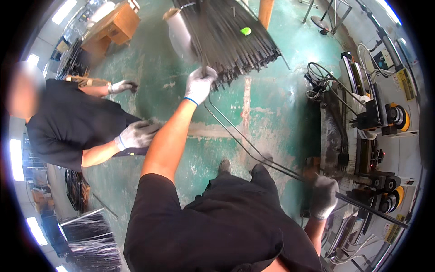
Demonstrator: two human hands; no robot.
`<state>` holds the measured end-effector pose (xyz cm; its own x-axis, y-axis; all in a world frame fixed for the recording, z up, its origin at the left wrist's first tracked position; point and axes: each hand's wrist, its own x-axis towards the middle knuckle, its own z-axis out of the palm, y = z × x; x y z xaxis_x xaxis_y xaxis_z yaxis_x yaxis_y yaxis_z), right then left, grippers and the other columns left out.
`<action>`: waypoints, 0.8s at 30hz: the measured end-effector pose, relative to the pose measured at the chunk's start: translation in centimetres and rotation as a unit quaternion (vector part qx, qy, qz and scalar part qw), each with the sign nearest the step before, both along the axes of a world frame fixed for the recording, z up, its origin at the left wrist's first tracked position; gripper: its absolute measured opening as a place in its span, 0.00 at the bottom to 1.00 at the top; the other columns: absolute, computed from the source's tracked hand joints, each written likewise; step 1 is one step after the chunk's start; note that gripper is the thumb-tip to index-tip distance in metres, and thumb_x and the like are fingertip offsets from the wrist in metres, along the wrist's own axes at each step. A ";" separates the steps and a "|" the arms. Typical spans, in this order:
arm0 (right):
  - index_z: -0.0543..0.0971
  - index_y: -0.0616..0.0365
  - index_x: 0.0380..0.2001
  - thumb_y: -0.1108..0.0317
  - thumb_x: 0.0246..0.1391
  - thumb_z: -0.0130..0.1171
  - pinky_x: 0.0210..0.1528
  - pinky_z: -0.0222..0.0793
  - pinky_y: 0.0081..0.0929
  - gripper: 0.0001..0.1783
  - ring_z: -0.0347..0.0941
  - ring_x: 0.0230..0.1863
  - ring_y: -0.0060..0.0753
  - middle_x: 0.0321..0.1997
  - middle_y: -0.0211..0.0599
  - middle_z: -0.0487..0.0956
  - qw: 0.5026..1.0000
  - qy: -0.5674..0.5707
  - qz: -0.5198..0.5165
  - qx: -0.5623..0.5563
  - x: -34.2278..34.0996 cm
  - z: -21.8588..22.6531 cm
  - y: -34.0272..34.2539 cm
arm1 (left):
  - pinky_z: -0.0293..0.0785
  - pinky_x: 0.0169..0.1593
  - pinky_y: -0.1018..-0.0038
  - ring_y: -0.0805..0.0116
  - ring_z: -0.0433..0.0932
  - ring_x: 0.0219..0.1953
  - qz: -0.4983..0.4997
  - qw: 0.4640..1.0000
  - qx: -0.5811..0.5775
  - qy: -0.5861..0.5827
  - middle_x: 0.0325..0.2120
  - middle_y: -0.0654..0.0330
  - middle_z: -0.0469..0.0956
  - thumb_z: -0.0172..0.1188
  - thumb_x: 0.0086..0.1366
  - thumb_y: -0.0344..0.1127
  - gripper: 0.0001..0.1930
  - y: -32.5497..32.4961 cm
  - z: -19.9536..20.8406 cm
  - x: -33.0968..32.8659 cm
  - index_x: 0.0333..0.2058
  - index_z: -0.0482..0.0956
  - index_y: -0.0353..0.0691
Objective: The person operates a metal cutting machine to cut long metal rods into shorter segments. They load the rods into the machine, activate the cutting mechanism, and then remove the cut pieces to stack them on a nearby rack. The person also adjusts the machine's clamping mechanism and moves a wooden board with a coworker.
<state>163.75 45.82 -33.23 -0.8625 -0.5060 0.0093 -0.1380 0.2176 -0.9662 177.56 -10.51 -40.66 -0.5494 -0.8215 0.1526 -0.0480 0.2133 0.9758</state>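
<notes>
The gloved right hand is closed around dark metal bars, whose long axis slants from before the machinery, contact unclear, up leftward to the left hand, also wrapped around them and nearer the rod pile just beyond.

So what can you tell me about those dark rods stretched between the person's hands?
The dark rods look metallic, long and slim. Two run side by side, spaced apart toward the left hand, then bend and draw closer toward the right hand. They slant above the green floor, gripped by both gloved hands; a dark length extends past the right. The gloves hide whether everything is one piece.
</notes>
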 end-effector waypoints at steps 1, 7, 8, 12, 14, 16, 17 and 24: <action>0.74 0.58 0.29 0.58 0.79 0.48 0.39 0.66 0.32 0.21 0.66 0.32 0.29 0.29 0.32 0.73 0.901 0.269 0.085 0.329 0.4 -1.0 -0.8 | 0.81 0.49 0.72 0.71 0.84 0.39 0.038 0.999 0.002 -0.003 0.34 0.63 0.87 0.62 0.63 0.17 0.09 -0.8 -1.1 2.1 0.38 0.85 0.36; 0.80 0.65 0.32 0.44 0.76 0.55 0.43 0.66 0.29 0.31 0.67 0.32 0.23 0.30 0.32 0.77 0.994 -0.016 0.055 -0.088 6.3 -7.1 -9.0 | 0.79 0.48 0.71 0.69 0.84 0.38 0.159 0.987 -0.006 -0.015 0.33 0.62 0.86 0.60 0.65 0.21 0.08 -5.2 -3.4 9.0 0.39 0.85 0.38; 0.80 0.63 0.31 0.44 0.75 0.57 0.41 0.64 0.27 0.30 0.63 0.30 0.20 0.29 0.31 0.76 0.989 -0.069 0.058 -0.116 7.2 -7.4 -10.5 | 0.79 0.47 0.69 0.68 0.85 0.38 0.178 0.984 -0.006 -0.009 0.32 0.61 0.87 0.61 0.65 0.25 0.06 -6.2 -3.9 9.8 0.39 0.85 0.39; 0.71 0.57 0.25 0.49 0.74 0.58 0.49 0.65 0.34 0.27 0.67 0.35 0.27 0.30 0.35 0.76 0.965 -0.190 0.109 -0.141 7.1 -12.7 -13.6 | 0.78 0.44 0.64 0.60 0.85 0.36 0.253 0.963 -0.058 -0.070 0.31 0.55 0.86 0.63 0.67 0.35 0.06 -9.9 -5.4 13.1 0.39 0.85 0.43; 0.71 0.58 0.23 0.54 0.75 0.58 0.40 0.63 0.29 0.25 0.64 0.30 0.22 0.29 0.35 0.76 0.965 -0.190 0.140 -0.114 7.7 -13.6 -15.4 | 0.78 0.45 0.62 0.58 0.86 0.38 0.269 0.962 -0.024 -0.041 0.32 0.53 0.86 0.63 0.67 0.38 0.07 -11.1 -5.5 14.2 0.39 0.85 0.43; 0.73 0.60 0.26 0.56 0.78 0.54 0.33 0.60 0.25 0.25 0.61 0.27 0.18 0.28 0.33 0.76 0.962 -0.166 0.184 -0.119 8.4 -15.8 -17.3 | 0.79 0.44 0.72 0.69 0.84 0.38 0.295 0.947 -0.052 -0.116 0.36 0.58 0.86 0.62 0.68 0.23 0.10 -11.6 -4.8 14.7 0.46 0.84 0.38; 0.78 0.63 0.30 0.53 0.80 0.51 0.34 0.61 0.26 0.26 0.61 0.27 0.17 0.28 0.30 0.76 0.966 -0.172 0.190 -0.043 8.7 -16.7 -17.5 | 0.79 0.44 0.72 0.69 0.84 0.38 0.298 0.946 -0.049 -0.121 0.38 0.57 0.86 0.62 0.68 0.24 0.11 -11.2 -4.0 14.6 0.48 0.84 0.38; 0.84 0.61 0.40 0.53 0.74 0.55 0.43 0.73 0.34 0.21 0.76 0.36 0.27 0.30 0.37 0.81 0.922 -0.115 0.327 0.172 10.3 -26.0 -20.1 | 0.80 0.50 0.68 0.66 0.84 0.45 0.216 0.972 0.082 -0.038 0.49 0.56 0.84 0.64 0.70 0.29 0.18 -8.9 -3.3 15.7 0.58 0.81 0.38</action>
